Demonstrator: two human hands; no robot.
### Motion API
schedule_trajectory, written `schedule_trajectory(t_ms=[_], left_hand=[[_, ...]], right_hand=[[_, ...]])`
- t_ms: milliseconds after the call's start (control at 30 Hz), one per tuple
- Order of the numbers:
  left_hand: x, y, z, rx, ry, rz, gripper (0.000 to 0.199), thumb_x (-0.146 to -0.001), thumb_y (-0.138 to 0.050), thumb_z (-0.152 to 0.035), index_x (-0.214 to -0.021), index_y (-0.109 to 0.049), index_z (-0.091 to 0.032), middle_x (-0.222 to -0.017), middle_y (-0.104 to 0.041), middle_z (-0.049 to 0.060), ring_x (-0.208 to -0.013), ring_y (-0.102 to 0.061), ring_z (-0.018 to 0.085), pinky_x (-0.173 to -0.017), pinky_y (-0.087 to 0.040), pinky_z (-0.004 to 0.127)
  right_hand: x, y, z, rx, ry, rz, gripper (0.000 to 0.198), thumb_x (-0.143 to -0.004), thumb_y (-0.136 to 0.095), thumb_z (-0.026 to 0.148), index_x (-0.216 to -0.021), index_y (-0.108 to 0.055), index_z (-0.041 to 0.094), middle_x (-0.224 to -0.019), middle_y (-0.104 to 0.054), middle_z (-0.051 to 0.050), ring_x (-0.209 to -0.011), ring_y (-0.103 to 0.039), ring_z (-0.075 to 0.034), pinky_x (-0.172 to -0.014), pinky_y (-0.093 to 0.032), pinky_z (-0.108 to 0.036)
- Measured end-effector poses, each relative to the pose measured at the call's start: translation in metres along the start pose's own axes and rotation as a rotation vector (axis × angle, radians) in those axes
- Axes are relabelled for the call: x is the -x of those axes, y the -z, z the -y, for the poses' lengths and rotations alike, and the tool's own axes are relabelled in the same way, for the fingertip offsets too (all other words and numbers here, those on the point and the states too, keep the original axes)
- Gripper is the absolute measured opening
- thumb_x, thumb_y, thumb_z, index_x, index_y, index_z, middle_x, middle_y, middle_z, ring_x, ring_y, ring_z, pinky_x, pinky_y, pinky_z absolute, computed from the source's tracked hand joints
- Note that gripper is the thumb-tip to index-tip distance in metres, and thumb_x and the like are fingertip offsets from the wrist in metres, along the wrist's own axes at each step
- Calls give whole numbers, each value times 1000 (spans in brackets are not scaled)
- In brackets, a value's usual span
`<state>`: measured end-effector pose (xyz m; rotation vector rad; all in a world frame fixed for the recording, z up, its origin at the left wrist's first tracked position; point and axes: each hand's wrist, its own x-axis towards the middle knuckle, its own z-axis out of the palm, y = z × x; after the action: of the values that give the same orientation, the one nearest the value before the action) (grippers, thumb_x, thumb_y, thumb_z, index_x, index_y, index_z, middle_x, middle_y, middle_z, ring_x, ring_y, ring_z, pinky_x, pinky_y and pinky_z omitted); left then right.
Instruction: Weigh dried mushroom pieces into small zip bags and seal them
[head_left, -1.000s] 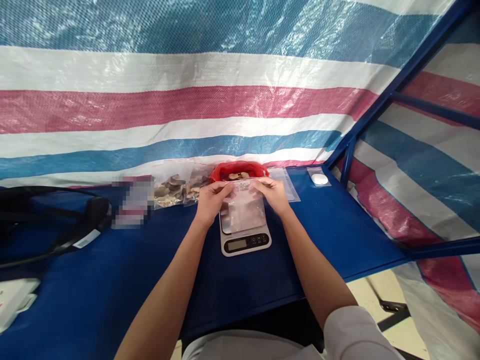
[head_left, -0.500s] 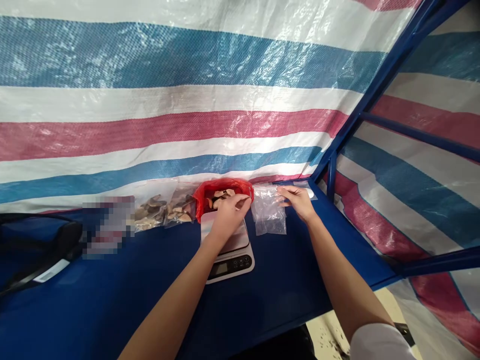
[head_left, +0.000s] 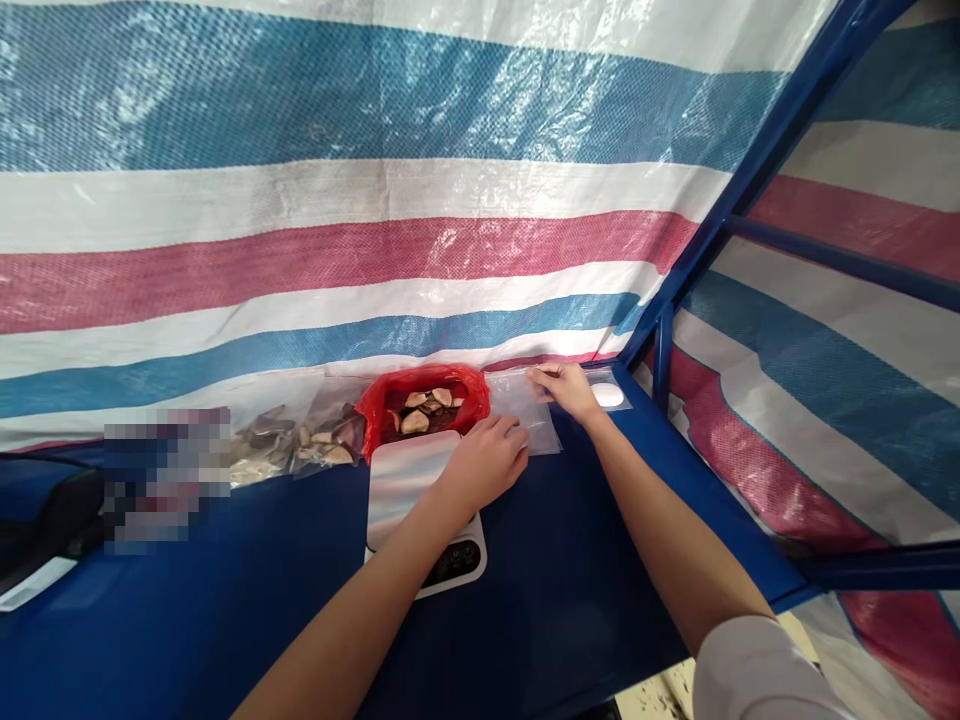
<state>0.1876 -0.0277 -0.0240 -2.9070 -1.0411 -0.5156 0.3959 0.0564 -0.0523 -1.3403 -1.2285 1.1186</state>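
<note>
My right hand [head_left: 562, 388] pinches the upper edge of a clear plastic bag [head_left: 541, 425] that lies flat on the blue table. Over the right side of a white kitchen scale [head_left: 401, 480], my left hand [head_left: 491, 460] has its fingers curled by the bag's lower left part; whether they grip anything is hidden. The scale's plate holds nothing, and my left forearm covers part of its display. Behind the scale stands an open red plastic bag [head_left: 379, 410] with dried brown slices [head_left: 416, 421], perhaps mushrooms, inside.
Two clear bags of similar dried slices, one bag [head_left: 262, 440] left of the other bag [head_left: 330, 440], lie left of the red bag. A small clear packet with a white oval [head_left: 607, 395] is at the right. A black strapped item [head_left: 52, 500] sits far left. Striped sheeting [head_left: 375, 240] rises behind.
My left hand has moved from the red bag's rim down and right toward the clear bag. My right hand has shifted slightly left along that bag's top. The view has shifted a little.
</note>
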Motion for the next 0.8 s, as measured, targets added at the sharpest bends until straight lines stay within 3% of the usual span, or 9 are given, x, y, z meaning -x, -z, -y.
schedule_trajectory(t_ms=[167,367,500,667,800], left_hand=[[1,-3,-1,-54,-1,141,21,-100,-50,-25,-105,-68,-14,-113,-67,12,-103,-65,27,-93,-53,40],[2,-12,0,-54,2,158,20,-99,-52,-27,-107,-66,-15,-112,-66,12,-106,-64,28,-94,-52,39],[1,-16,1,-58,10,198,20,-98,-55,-29,-107,-66,-15,-111,-66,13,-105,-64,28,-93,-52,39],[-1,-18,0,-37,21,217,22,-99,-53,-31,-108,-66,-15,-112,-66,13,-108,-63,28,-94,-52,38],[-1,-19,-1,-26,31,195,22,-99,-54,-30,-108,-67,-15,-113,-66,14,-107,-64,28,-93,-53,40]], right_hand=[[-8,-10,-9,170,104,14,36,-78,-73,52,-85,-76,17,-81,-76,-5,-69,-72,-20,-53,-62,-28],[-8,-10,-15,408,218,-17,27,-85,-67,47,-87,-79,22,-73,-75,-2,-62,-70,-19,-55,-62,-30],[-5,-4,-13,508,247,-48,28,-86,-68,43,-104,-78,23,-96,-80,-6,-79,-76,-24,-63,-63,-33],[14,6,0,815,400,-136,31,-91,-64,32,-120,-74,24,-113,-78,-8,-102,-75,-30,-96,-58,-44],[29,-1,4,921,611,60,34,-96,-57,31,-127,-71,26,-134,-69,-5,-120,-68,-27,-103,-55,-40]])
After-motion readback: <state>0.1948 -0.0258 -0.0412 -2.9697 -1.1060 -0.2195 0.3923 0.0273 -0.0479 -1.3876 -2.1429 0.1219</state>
